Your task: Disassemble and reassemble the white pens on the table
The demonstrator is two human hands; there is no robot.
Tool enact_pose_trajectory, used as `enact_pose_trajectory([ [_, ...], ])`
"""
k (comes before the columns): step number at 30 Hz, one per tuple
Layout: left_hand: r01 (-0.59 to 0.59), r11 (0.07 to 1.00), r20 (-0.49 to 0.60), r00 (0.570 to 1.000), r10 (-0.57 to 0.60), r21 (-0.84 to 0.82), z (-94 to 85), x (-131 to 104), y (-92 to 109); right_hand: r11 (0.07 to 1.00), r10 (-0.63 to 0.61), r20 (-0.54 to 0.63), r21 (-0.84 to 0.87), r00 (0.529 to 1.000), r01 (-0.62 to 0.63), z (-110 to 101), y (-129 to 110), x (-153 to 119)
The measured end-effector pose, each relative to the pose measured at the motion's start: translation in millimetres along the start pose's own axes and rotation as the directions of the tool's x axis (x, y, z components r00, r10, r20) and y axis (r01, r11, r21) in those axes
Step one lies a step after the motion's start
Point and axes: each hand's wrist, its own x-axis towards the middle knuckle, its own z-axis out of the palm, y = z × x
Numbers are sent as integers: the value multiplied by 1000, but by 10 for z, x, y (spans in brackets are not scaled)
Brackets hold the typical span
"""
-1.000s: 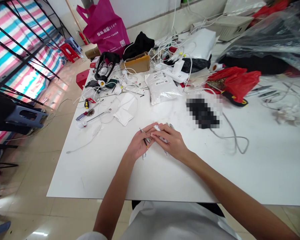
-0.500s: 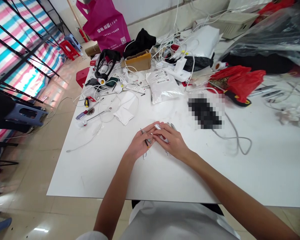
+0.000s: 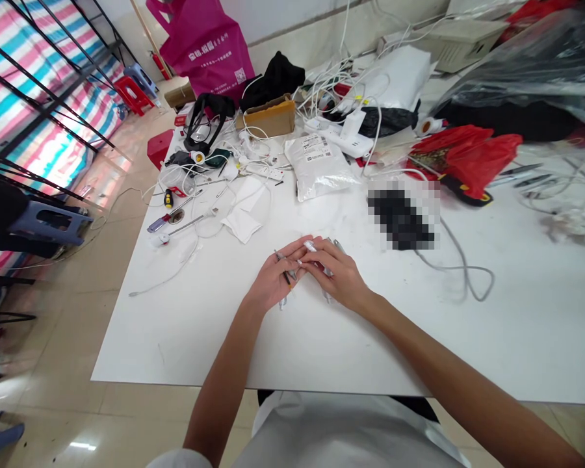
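Observation:
My left hand [image 3: 272, 281] is closed around a slim black piece with an orange tip [image 3: 287, 278], and a thin grey part pokes out by its thumb. Against it, my right hand [image 3: 340, 273] pinches a small white piece [image 3: 299, 262] between thumb and forefinger. A crinkled whitish piece [image 3: 310, 246] shows at the fingertips between both hands. Under the left hand, a whitish scrap [image 3: 283, 303] sticks out. Behind the right knuckles is a grey slender object [image 3: 339, 246]. Fingers hide most of what is held, and its kind is unclear.
On the white table [image 3: 185, 344], a screwdriver [image 3: 164, 221] and tangled white cables lie left. A white plastic packet [image 3: 319, 168] sits ahead, near a power strip [image 3: 346, 138]. Rightward are a pixelated dark object [image 3: 400, 220], a grey cable [image 3: 468, 268] and a red bag [image 3: 482, 153].
My right fingertips have shifted very slightly against the left hand. Both hands keep their hold and place over the table.

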Motion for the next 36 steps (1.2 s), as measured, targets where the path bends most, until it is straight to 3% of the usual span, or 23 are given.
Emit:
enact_pose_trajectory([
  [13,-28,1000,-5,1000,28,-10,12,7,-10,1000,9,13,-2,1000,-9,10,21,-40],
  [21,-78,995,-105,992,72,-62,35,44,-10,954,275,63,110,959,-280,-35,32,-9],
  [29,-116,993,-214,971,111,-14,-39,128,-178,992,121,162,-46,979,-115,-91,176,3],
  [32,-127,990,-251,962,108,-61,-75,151,-208,992,120,74,-38,990,-117,-69,171,-13],
  [36,-76,972,-265,964,14,-223,-84,154,-187,990,137,-4,-28,991,-137,-42,117,-7],
])
